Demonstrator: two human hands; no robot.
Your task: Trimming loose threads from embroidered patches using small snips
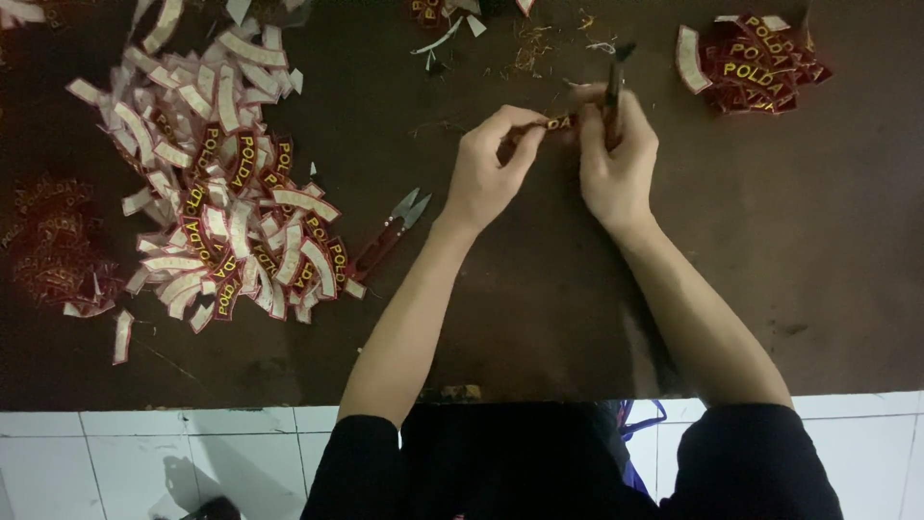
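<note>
My left hand pinches one end of a small dark red embroidered patch with yellow lettering, held just above the brown table. My right hand grips the patch's other end and also clasps a slim dark tool that sticks up past the fingers. Both hands meet over the table's far middle. A red-handled thread snipper lies on the table to the left of my left wrist, untouched.
A big heap of curved red patches and white backing strips covers the left of the table. A smaller stack of patches sits far right. Thread scraps litter the far middle. White floor tiles show below the table's near edge.
</note>
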